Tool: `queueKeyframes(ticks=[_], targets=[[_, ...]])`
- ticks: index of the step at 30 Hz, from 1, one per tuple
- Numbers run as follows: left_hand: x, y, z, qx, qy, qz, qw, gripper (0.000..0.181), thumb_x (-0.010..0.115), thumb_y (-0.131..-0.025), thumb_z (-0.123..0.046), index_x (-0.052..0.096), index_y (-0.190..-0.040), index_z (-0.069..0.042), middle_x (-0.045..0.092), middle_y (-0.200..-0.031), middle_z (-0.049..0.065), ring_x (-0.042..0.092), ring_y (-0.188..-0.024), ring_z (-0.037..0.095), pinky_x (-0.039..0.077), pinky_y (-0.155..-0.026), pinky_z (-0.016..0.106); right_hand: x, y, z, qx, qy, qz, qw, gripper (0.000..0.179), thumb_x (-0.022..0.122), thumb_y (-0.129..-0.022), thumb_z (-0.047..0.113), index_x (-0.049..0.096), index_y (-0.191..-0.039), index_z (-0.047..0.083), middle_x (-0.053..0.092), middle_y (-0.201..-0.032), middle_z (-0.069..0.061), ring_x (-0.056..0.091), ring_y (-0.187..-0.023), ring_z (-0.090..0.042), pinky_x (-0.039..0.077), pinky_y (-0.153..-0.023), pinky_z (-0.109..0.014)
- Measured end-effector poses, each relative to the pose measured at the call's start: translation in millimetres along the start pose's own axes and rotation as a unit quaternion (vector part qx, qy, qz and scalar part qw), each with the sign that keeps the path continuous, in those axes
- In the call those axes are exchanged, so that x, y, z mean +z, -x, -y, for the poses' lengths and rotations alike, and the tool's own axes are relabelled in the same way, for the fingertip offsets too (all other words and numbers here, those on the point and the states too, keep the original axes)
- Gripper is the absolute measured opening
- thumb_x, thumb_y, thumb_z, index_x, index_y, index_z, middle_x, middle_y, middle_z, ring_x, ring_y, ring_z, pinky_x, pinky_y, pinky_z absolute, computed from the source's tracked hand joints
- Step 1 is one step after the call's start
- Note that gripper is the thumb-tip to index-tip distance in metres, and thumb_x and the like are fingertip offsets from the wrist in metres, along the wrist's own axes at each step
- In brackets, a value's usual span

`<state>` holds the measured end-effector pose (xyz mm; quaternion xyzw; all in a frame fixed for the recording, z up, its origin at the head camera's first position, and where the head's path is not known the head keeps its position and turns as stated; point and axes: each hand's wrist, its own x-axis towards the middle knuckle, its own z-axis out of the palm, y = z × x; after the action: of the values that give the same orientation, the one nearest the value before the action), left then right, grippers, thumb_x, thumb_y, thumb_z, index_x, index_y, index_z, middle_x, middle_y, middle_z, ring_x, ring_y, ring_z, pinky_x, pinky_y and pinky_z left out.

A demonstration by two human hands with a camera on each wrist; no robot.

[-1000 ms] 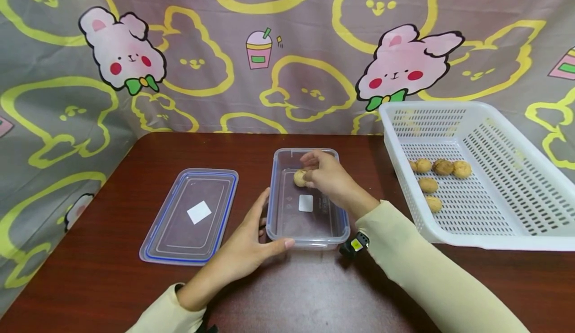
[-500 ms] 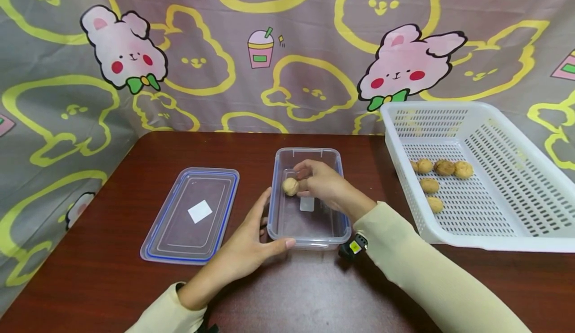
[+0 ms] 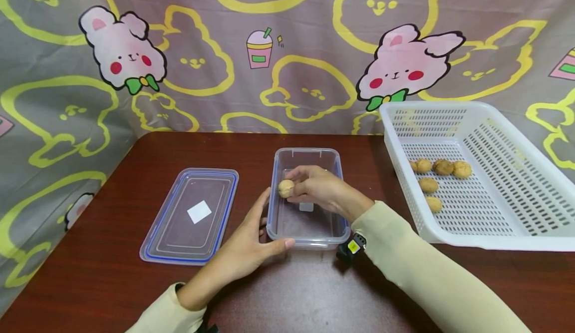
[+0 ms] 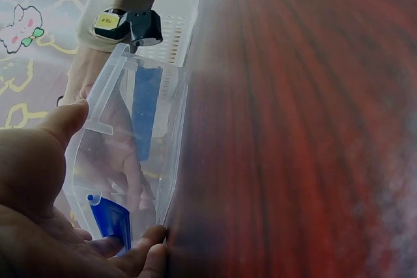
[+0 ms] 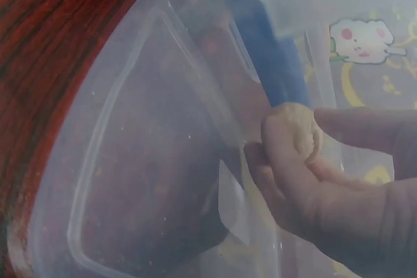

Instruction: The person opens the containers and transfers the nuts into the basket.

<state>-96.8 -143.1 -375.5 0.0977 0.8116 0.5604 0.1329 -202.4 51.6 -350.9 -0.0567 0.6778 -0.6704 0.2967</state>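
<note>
A clear plastic food container [image 3: 314, 242] stands without its lid on the table in the head view, a white label on its floor. My left hand [image 3: 244, 248] grips its near left corner, thumb at the near rim and fingers along the left side. Inside the container, my right hand [image 3: 321, 189] pinches a pale brown walnut [image 3: 285, 188] close to the left wall. The right wrist view shows the walnut [image 5: 303, 131] between thumb and fingers, in front of a blue clip. Whether it touches the container is unclear.
A clear lid [image 3: 179, 233] with a blue seal lies flat on the left. The white perforated basket [image 3: 458, 238] on the right holds several walnuts [image 3: 461, 169] along its left part. Behind the table [image 3: 90, 253] hangs a printed cloth [image 3: 314, 33].
My right hand has carried the walnut leftward and slightly nearer inside the container, up to the left wall. My left hand has stayed at the corner.
</note>
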Motion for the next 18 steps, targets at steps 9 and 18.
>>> queueKeyframes(ticks=[9,18], targets=[[-0.1,-0.3,0.7,0.010,0.003,0.006,0.9999,0.111,0.085,-0.090,-0.023,0.007,-0.170,-0.025,0.028,-0.169,0.011,0.053,-0.141,0.033,0.056,-0.103,0.030,-1.4,-0.5,-1.4,-0.007,0.001,0.010,0.9999,0.040,0.060,-0.095,-0.011,0.054,-0.135,-0.011,0.061,-0.117,-0.014,0.067,-0.094,-0.018,0.062,-0.087,-0.029],[-0.2,0.2,0.0,0.002,0.000,0.004,1.0000,0.113,0.085,-0.090,-0.024,0.006,-0.170,-0.021,0.027,-0.171,0.011,0.052,-0.142,0.033,0.055,-0.107,0.038,-2.1,2.9,0.7,-0.024,0.005,0.007,0.9997,0.037,0.064,-0.095,-0.006,0.058,-0.131,-0.008,0.065,-0.113,-0.013,0.069,-0.094,-0.018,0.062,-0.086,-0.030]])
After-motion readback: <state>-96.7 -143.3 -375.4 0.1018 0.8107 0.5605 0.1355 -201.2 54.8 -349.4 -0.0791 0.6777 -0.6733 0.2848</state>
